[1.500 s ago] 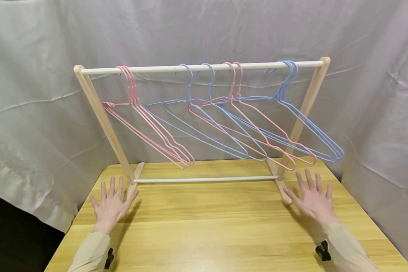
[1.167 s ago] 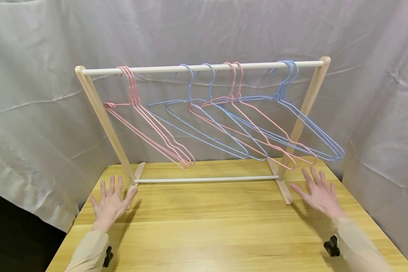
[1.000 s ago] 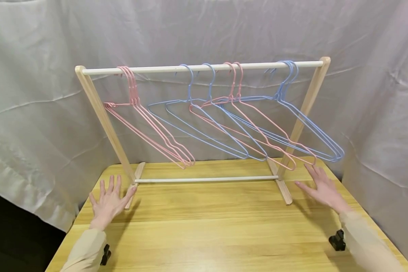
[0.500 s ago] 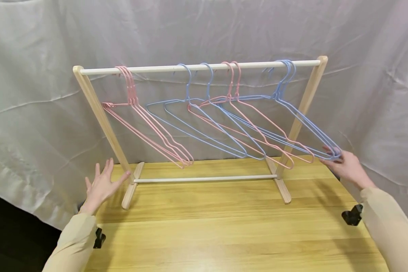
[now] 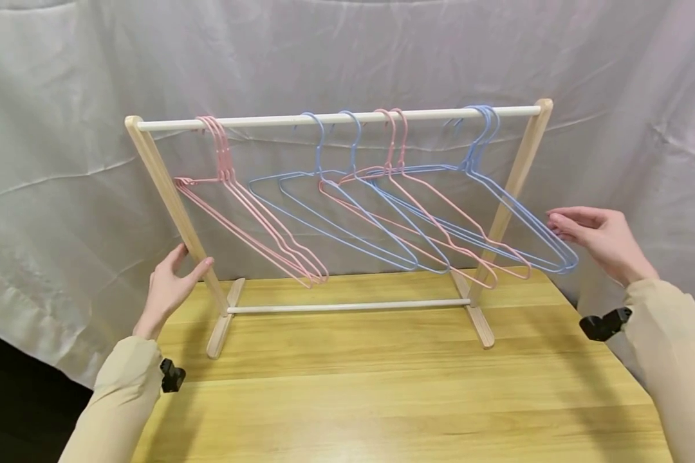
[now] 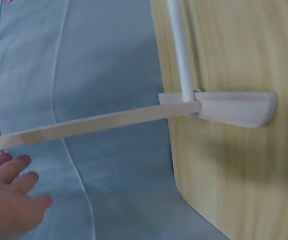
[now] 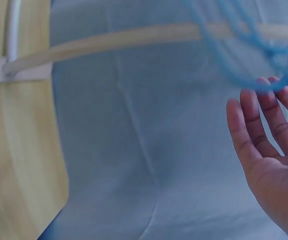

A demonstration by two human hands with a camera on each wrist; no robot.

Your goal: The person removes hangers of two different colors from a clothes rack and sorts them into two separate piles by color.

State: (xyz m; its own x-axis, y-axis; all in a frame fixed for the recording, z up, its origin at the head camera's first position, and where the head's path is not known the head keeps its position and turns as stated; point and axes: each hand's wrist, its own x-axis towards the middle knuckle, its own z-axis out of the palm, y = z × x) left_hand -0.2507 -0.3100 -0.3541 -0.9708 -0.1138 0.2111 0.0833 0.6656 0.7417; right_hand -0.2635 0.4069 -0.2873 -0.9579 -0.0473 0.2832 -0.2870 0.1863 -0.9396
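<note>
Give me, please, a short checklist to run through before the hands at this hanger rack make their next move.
1. Rack standing upright on the table: ok.
2. Hangers hooked over the top bar: ok.
3. Hangers evenly spaced: not ok; the pink hangers at the left end are bunched.
4. Left hand steadying the left post: cannot tell; it is at the post, but firm contact is unclear.
5. Right hand holding the rightmost blue hangers: cannot tell; fingertips are close, grip unclear.
</note>
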